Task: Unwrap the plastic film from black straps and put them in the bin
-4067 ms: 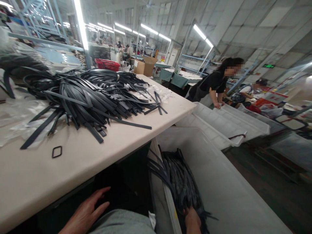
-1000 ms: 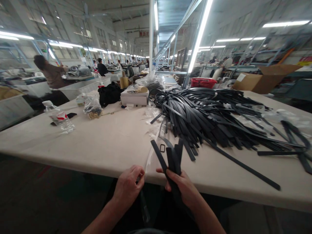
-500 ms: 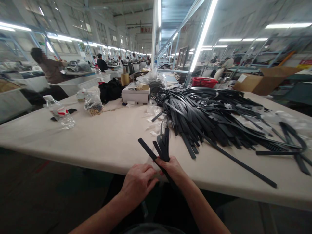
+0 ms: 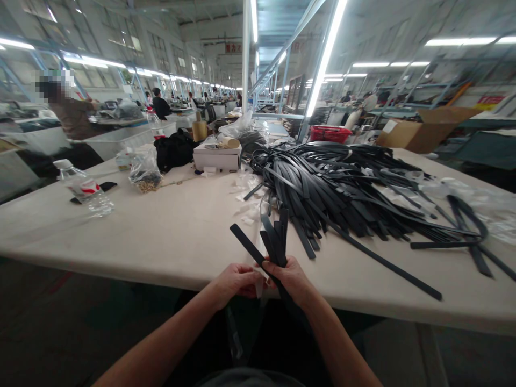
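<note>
Grip: right hand (image 4: 293,277) clenched on a bunch of straps (image 4: 274,244), upright above the table's near edge; left hand (image 4: 236,280) just beside, fingers drawn in by a pale strip (image 4: 259,285), and whether they pinch it, can't tell.
Worker: one person (image 4: 70,115) standing far left, blurred.
Bottles: two, one clear (image 4: 88,191) on the left of the table (image 4: 161,236), one farther back (image 4: 155,128), its base lost behind black cloth (image 4: 175,151).
Bag: one, clear (image 4: 145,174), small bits inside, too small to count.
Box: one, white (image 4: 217,160), a single roll (image 4: 229,142) on top.
Strap count: at least four tips fanning out of the fist, one leaning left; lower lengths vanish behind the hand into the dark.
Pile: black straps (image 4: 322,188) heaped over the right half, too tangled to count, crowding the space beyond the fist; one long strap (image 4: 387,263) slants toward the near edge.
Basket: one, red (image 4: 329,133), base hidden by the pile.
Carton: one, brown (image 4: 427,129), flaps up.
Far right: a few loose straps (image 4: 439,245), one cut off by the picture's edge.
</note>
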`<state>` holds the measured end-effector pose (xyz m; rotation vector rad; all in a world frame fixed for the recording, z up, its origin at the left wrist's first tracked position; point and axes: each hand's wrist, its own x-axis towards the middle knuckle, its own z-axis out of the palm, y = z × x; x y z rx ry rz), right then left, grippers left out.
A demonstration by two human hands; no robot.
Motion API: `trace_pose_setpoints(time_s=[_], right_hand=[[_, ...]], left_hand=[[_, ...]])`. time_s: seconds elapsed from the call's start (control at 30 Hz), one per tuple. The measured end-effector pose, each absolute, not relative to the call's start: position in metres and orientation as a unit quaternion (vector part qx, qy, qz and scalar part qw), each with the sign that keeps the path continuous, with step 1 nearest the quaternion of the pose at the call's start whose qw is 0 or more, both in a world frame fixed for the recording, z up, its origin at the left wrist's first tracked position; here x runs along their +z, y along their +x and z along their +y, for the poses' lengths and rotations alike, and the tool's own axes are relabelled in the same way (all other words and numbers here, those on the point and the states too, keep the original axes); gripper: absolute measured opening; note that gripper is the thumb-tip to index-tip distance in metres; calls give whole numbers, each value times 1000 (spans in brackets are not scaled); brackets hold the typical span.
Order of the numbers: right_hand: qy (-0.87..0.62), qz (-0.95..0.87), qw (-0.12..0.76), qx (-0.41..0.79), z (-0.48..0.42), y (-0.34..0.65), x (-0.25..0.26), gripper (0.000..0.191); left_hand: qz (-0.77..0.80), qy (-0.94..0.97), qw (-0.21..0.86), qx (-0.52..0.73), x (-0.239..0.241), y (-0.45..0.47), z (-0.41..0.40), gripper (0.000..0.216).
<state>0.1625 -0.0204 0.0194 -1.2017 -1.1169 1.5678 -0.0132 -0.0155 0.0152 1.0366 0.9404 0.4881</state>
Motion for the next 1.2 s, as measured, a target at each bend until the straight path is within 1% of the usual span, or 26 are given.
trace_pose_setpoints(time_s=[0.07,0.2,0.3,0.37,0.53,0.6,0.73,0.83,0.93,1.03,1.2], right_hand=[[-485,-453,420,619,-22,166,24,41],[-499,-459,418,604,-24,171,27,44],[-505,-468,419,592,-25,172,26,39],[-506,-475,420,584,-25,172,24,35],[-506,-490,421,572,-25,172,21,30],[-508,-490,423,568,-26,174,21,31],[-531,-471,440,551,-42,187,21,42],[-566,-426,465,532,-70,206,18,49],[-595,-370,489,520,-108,222,12,49],[-621,-365,472,508,-143,229,7,50],[-683,-344,472,439,-183,225,-7,57]], left_hand=[[433,468,738,223,16,-11,-16,47],[462,507,697,208,16,-10,-16,37],[448,545,677,210,11,-10,-17,26],[442,560,668,211,6,-10,-18,23],[442,558,673,199,2,-8,-18,32],[443,554,678,191,5,-5,-18,31],[456,519,693,206,10,3,-21,31],[454,432,741,241,9,12,-25,36],[441,373,772,265,6,21,-29,39],[425,335,792,283,5,30,-30,40],[412,274,818,293,9,37,-28,35]])
